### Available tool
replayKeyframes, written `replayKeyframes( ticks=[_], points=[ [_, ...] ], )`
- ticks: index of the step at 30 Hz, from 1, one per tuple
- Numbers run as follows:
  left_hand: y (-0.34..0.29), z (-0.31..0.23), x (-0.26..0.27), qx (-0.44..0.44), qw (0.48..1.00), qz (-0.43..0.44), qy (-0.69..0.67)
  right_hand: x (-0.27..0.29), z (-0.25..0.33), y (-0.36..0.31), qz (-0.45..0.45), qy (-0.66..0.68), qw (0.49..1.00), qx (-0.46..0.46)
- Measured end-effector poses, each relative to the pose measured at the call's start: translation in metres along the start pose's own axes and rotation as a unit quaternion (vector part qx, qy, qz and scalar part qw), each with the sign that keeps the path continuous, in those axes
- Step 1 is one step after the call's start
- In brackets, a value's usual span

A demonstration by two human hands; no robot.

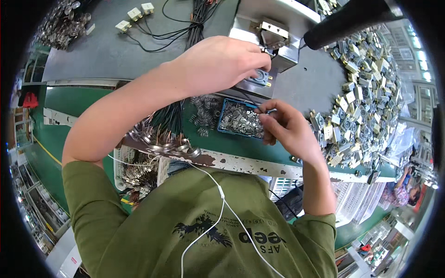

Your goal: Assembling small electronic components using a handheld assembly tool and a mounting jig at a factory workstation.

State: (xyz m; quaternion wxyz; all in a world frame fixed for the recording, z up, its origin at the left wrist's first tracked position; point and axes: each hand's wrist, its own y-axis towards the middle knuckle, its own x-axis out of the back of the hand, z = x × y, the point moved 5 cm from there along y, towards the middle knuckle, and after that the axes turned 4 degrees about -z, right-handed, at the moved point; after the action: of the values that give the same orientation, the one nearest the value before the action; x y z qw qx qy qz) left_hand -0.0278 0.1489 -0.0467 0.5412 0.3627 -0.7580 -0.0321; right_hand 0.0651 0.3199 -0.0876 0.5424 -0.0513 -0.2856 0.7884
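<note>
My left hand (222, 62) reaches across to a small grey part with brass-coloured terminals (261, 79). Its fingertips close on the part at the front of a metal bench fixture (274, 34). Nearer to me, my right hand (288, 129) has thumb and forefinger pinched on a thin dark wire-like piece (250, 98), which runs up toward the grey part; its far end is hard to see. Just left of the right hand stands a blue tray (219, 121) of small flat metal pieces (241, 119). Loose springs (203, 111) lie beside that tray.
Many finished-looking switch-like parts (357, 102) are heaped on the right. Black wires (197, 23) cross the table, some ending in white blocks (135, 14). Wires with round metal ends (162, 147) lie at the near edge. A thick black tube (345, 25) overhangs the upper right.
</note>
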Motion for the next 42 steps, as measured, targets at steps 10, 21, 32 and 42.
replayKeyframes(
  ticks=[10,21,32,42],
  points=[
    [0.004,0.001,-0.018,-0.014,0.998,0.042,0.053,-0.006,-0.003,-0.002,0.033,0.022,0.999,0.019],
    [-0.01,-0.02,0.006,-0.031,0.997,0.057,-0.04,0.007,0.017,-0.025,-0.073,0.026,0.988,0.135],
    [-0.02,-0.025,0.017,0.002,0.996,0.078,0.036,0.025,0.02,-0.016,-0.131,0.005,0.972,0.195],
    [-0.017,-0.021,0.027,0.003,0.995,0.098,0.017,0.014,0.01,0.003,-0.006,0.149,0.977,0.152]
  ],
)
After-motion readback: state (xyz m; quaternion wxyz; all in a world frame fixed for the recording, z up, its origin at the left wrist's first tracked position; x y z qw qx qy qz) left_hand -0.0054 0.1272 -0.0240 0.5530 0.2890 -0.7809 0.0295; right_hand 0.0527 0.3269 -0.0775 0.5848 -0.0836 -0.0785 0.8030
